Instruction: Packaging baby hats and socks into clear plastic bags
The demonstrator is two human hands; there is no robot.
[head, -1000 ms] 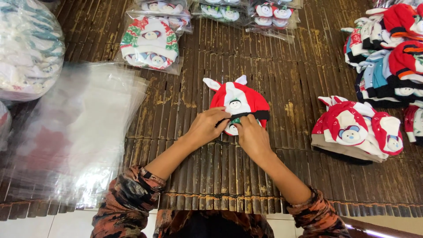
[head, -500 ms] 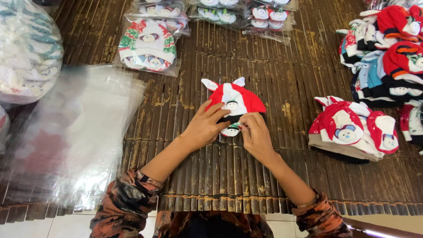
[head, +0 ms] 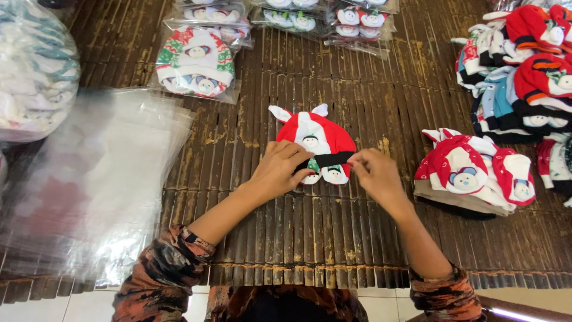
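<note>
A small stack of red and white baby caps (head: pixel 314 139) with little ears lies flat on the dark slatted mat (head: pixel 298 238), in the middle of the head view. My left hand (head: pixel 279 169) presses on the stack's lower left edge, fingers spread over the fabric. My right hand (head: pixel 374 173) pinches the lower right edge of the same stack. Both forearms reach in from the bottom, in patterned brown sleeves.
A pile of clear plastic bags (head: pixel 89 185) lies at the left. A bagged cap set (head: pixel 196 62) sits beyond it, with more bagged sets (head: pixel 351 18) along the top. Loose caps are stacked at the right (head: pixel 471 170) and far right (head: pixel 530 77).
The caps have been spread slightly, with a second small face showing at the lower edge. My right hand moved outward to the right edge; my left hand stayed on the left edge.
</note>
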